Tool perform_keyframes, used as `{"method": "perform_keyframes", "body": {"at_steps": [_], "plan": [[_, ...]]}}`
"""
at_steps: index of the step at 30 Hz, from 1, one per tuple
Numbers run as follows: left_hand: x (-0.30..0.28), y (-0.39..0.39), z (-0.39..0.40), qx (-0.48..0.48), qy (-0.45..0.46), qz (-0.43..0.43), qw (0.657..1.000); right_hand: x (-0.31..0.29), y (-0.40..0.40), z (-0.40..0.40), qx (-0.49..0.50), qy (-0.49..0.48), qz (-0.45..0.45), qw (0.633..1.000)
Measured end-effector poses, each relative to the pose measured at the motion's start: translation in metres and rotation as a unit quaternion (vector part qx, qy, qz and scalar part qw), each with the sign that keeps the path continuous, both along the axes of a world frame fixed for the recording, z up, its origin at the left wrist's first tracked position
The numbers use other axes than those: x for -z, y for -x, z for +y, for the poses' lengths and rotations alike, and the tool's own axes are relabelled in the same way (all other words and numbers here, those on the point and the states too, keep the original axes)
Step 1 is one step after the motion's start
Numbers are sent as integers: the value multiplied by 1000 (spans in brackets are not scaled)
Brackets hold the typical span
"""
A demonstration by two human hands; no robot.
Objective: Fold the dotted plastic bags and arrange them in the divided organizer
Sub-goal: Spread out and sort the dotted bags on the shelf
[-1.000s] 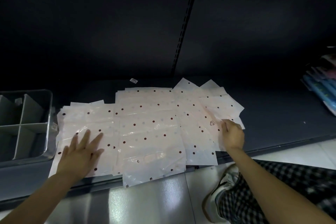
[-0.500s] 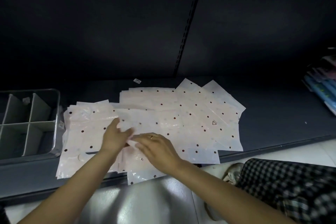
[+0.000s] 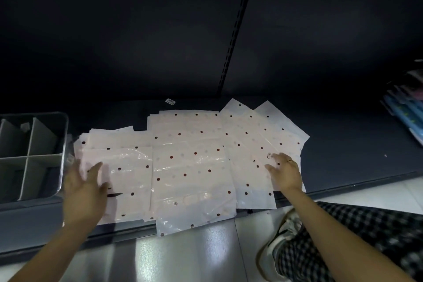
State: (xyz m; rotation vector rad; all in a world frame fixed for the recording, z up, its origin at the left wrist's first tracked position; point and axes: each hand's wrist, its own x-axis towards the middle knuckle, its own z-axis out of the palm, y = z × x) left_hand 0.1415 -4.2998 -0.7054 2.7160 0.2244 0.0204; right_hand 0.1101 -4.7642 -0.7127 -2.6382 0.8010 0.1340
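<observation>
From my feed, both forearms are bare, with no sleeves reaching into view. My right hand (image 3: 286, 173) wears a thin metallic ring (image 3: 290, 161) on one finger. My left hand (image 3: 83, 190) is smeared by motion blur, so I cannot make out any detail on it. Low on the right, I see black-and-white checked trousers (image 3: 357, 236) and a pale grey lace-up sneaker with a dark curved side stripe (image 3: 282, 236).

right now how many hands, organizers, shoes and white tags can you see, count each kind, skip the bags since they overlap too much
hands: 2, the left hand and the right hand
divided organizer: 1
shoe: 1
small white tag on the shelf: 1
total: 5
</observation>
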Motion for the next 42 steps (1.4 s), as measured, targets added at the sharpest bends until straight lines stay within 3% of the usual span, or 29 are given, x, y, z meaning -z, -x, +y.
{"method": "perform_keyframes", "body": {"at_steps": [2,4,7,12,14,17,19,26,30,33,35,37,38,40,41,42], "plan": [[4,2,-2,100,-97,-32,990,-1,1,1,6,10,-38,999],[8,2,-3,138,-129,28,982,-4,0,1,11,30,-64,997],[19,3,1,130,-67,136,980,-10,-1,0,33,28,-78,996],[16,4,4,136,-59,157,976,-12,-1,7,64,66,-101,991],[14,5,2,131,-60,162,976,-11,-2,21,-9,17,-113,993],[13,8,-1,134,-55,165,976,-2,-6,48,-150,-8,-1,989],[12,9,0,129,-46,169,976,8,-7,56,-171,5,33,985],[13,9,-1,128,-27,175,976,2,-8,43,-13,-75,-110,991],[3,4,-11,113,22,112,987,-17,-18,38,123,-145,-197,962],[-12,3,-32,156,86,17,984,-31,-23,53,17,-179,-225,958],[-23,2,-52,174,161,21,971,-40,-24,77,-77,-214,-206,952],[-35,1,-72,138,274,78,949,-41,-23,106,-184,-255,-145,938],[-42,-1,-81,96,351,122,923,-40,-21,121,-236,-266,-101,929],[-52,-6,-91,-15,517,198,833,-37,-13,146,-304,-305,-26,902],[-52,-9,-90,-62,563,219,795,-33,-8,155,-338,-288,4,896],[-50,-11,-86,-88,572,230,783,-30,-4,161,-392,-238,21,889]]}}
